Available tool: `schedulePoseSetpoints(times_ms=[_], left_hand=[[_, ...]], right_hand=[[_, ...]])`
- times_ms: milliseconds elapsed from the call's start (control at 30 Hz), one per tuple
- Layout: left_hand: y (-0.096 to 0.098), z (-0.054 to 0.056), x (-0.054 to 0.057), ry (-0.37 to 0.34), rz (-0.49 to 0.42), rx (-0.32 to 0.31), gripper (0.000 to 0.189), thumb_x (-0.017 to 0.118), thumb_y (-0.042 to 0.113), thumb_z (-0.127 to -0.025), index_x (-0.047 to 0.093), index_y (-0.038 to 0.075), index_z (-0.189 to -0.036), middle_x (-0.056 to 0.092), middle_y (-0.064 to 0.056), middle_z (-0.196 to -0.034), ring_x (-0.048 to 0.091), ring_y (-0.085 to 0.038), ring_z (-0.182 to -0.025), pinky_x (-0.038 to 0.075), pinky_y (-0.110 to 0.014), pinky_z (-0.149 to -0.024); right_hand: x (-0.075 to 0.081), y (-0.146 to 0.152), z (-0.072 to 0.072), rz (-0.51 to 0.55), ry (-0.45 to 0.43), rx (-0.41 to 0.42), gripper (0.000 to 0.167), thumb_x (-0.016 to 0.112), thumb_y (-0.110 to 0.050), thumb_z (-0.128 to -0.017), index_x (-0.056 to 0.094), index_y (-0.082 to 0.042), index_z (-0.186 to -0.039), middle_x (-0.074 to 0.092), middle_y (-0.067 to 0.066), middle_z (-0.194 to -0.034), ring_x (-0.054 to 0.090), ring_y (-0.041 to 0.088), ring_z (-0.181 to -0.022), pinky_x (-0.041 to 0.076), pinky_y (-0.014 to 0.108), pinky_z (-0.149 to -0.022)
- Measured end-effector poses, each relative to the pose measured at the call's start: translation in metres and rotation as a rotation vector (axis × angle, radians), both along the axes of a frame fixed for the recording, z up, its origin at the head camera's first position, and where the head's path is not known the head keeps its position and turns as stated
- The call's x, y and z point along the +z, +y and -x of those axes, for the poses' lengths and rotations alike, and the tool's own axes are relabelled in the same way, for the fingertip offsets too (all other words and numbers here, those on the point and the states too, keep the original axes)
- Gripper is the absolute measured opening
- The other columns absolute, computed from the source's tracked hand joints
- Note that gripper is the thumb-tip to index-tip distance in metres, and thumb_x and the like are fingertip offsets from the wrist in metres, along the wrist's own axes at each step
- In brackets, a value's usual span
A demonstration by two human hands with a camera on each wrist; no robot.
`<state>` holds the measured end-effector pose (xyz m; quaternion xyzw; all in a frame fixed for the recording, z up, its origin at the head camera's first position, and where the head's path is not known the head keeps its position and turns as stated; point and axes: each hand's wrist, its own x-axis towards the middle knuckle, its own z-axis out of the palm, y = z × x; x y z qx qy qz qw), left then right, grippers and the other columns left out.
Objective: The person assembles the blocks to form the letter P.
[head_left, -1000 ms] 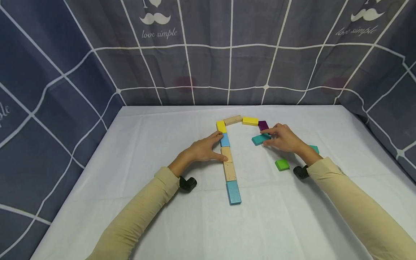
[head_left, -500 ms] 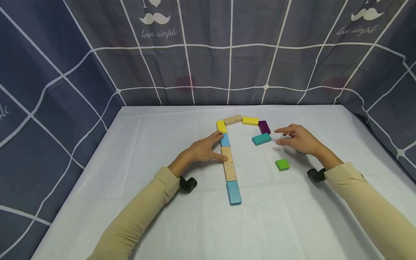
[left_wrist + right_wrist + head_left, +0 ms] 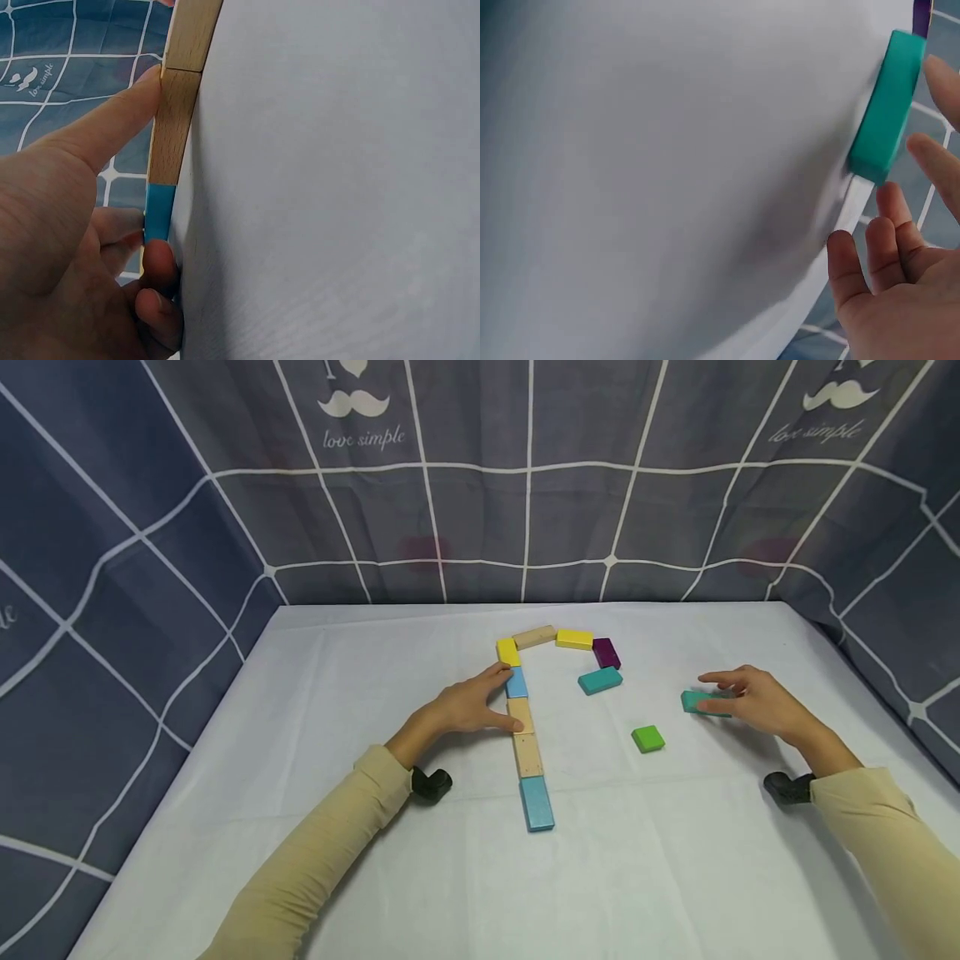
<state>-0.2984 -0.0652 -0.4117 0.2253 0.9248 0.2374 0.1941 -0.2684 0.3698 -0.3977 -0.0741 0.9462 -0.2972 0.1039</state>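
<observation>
On the white-covered bench (image 3: 300, 827) the left hand (image 3: 468, 706) rests beside a line of flat rectangular wooden blocks, its thumb on the plain wooden block (image 3: 521, 716) and a fingertip at the light blue block (image 3: 517, 682) beyond it; the fingers lie relaxed and grip nothing. The left wrist view shows what the head view cannot: the thumb tip pressing right at the seam between two plain wooden blocks (image 3: 171, 135), with the blue one (image 3: 157, 214) next along and the other fingers curled loosely below it. The line runs from a blue block (image 3: 537, 804) nearest the person up to a yellow block (image 3: 507, 652), then bends right through a plain block (image 3: 534, 637), another yellow one (image 3: 573, 639) and a purple block (image 3: 606, 653). A teal block (image 3: 600, 681) lies apart just below the purple one, and a small green square block (image 3: 647, 739) lies farther right. The right hand (image 3: 757, 702) reaches a second teal block (image 3: 697, 702), partly hidden under its fingers in the head view; whether they touch it there is hard to tell. The right wrist view shows that teal block (image 3: 885, 112) flat on the bench with straight fingers (image 3: 937, 157) spread around it, not closed.
</observation>
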Motion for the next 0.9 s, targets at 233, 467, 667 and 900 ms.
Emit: schedulePoseSetpoints(times_ms=[233, 467, 667, 900], left_hand=[[0.0, -0.001, 0.001, 0.002, -0.005, -0.001, 0.102, 0.072, 0.06, -0.081, 0.022, 0.017, -0.159, 0.009, 0.0, -0.165, 0.018, -0.023, -0.148, 0.024, -0.057, -0.112], [0.001, -0.001, 0.0, -0.001, -0.01, 0.001, 0.102, 0.072, 0.06, -0.081, 0.023, 0.016, -0.159, 0.01, 0.001, -0.165, 0.017, -0.022, -0.148, 0.024, -0.055, -0.113], [0.0, 0.0, 0.0, -0.001, -0.019, -0.009, 0.102, 0.072, 0.06, -0.081, 0.023, 0.016, -0.159, 0.009, 0.0, -0.165, 0.018, -0.023, -0.148, 0.025, -0.056, -0.112], [0.0, 0.0, 0.001, -0.003, -0.013, -0.004, 0.102, 0.073, 0.06, -0.081, 0.023, 0.017, -0.159, 0.009, 0.0, -0.165, 0.017, -0.023, -0.148, 0.025, -0.057, -0.112]], right_hand=[[-0.006, 0.009, -0.005, -0.023, 0.0, -0.01, 0.061, 0.073, -0.032, -0.09, 0.055, 0.007, -0.134, 0.046, 0.029, -0.124, 0.04, 0.039, -0.106, 0.037, 0.044, -0.079], [-0.008, 0.006, -0.005, -0.037, 0.054, -0.001, 0.051, 0.076, -0.025, -0.088, 0.061, 0.008, -0.125, 0.048, 0.029, -0.117, 0.042, 0.039, -0.102, 0.038, 0.044, -0.077], [-0.002, -0.011, -0.003, -0.018, 0.081, 0.029, 0.048, 0.076, -0.025, -0.088, 0.064, 0.007, -0.122, 0.05, 0.026, -0.117, 0.042, 0.041, -0.107, 0.038, 0.051, -0.083], [0.018, -0.063, 0.01, 0.005, 0.109, 0.072, 0.041, 0.078, -0.024, -0.086, 0.07, 0.002, -0.116, 0.052, 0.023, -0.114, 0.04, 0.042, -0.111, 0.037, 0.053, -0.084]])
